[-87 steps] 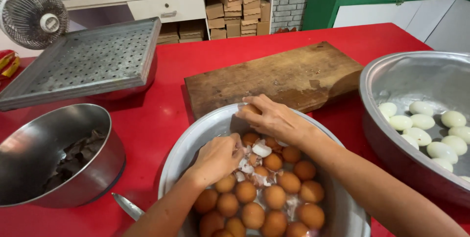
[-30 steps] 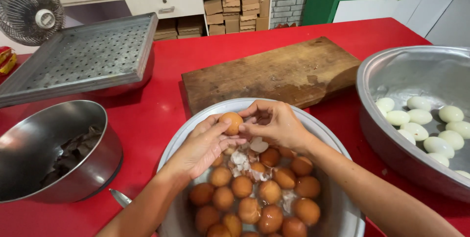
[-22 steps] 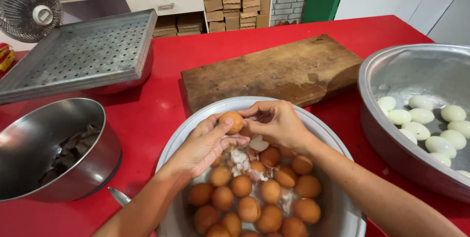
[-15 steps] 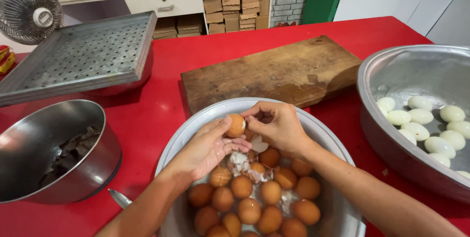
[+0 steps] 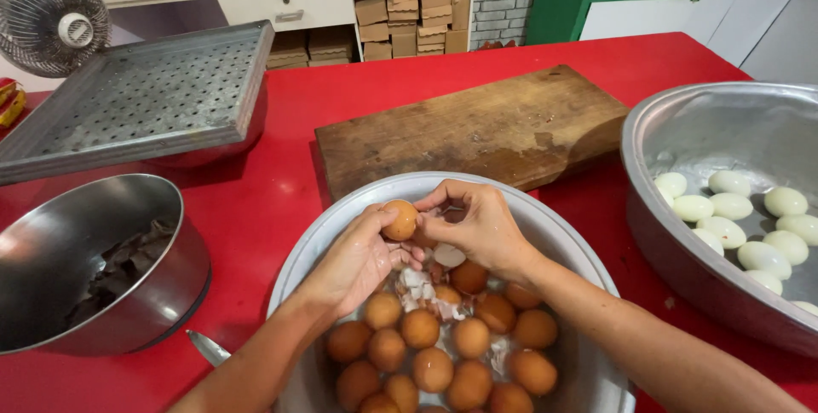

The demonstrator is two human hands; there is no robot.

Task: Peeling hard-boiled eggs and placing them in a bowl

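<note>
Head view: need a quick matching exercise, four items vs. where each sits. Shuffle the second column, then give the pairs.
Things:
1. brown egg in hands
2. peeled white eggs
3. wooden cutting board
4. perforated metal tray

Places:
A. far left of the red table, in front of the fan
B. held between the left hand and right hand, above the middle basin
C. inside the large metal basin at the right edge
D. flat on the red table, just behind the middle basin

Pairs: 1-B, 2-C, 3-D, 4-A
</note>
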